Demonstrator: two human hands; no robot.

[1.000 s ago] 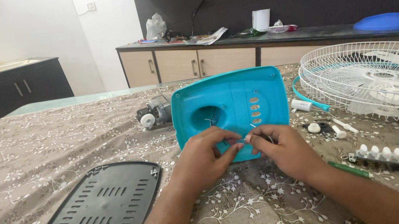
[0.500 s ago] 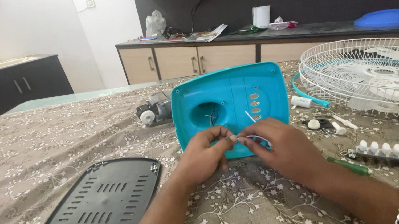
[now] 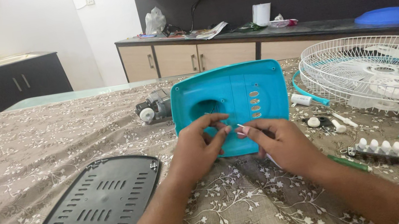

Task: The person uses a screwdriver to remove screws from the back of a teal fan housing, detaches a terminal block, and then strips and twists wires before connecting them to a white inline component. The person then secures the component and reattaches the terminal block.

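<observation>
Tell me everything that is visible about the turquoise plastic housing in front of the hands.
The turquoise housing looks like moulded plastic, roughly rectangular with rounded corners. It has a large round opening on its left part and a column of small oval slots near the middle. It stands tilted up on the patterned tablecloth. The left hand and right hand touch its lower front; a thin white wire shows between the fingertips.

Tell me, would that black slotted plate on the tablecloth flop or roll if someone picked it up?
The black slotted plate looks like moulded plastic, so it would probably stay stiff. It seems thin and full of vent slots, so likely light. Lying flat on the tablecloth, it should slide, not roll.
</observation>
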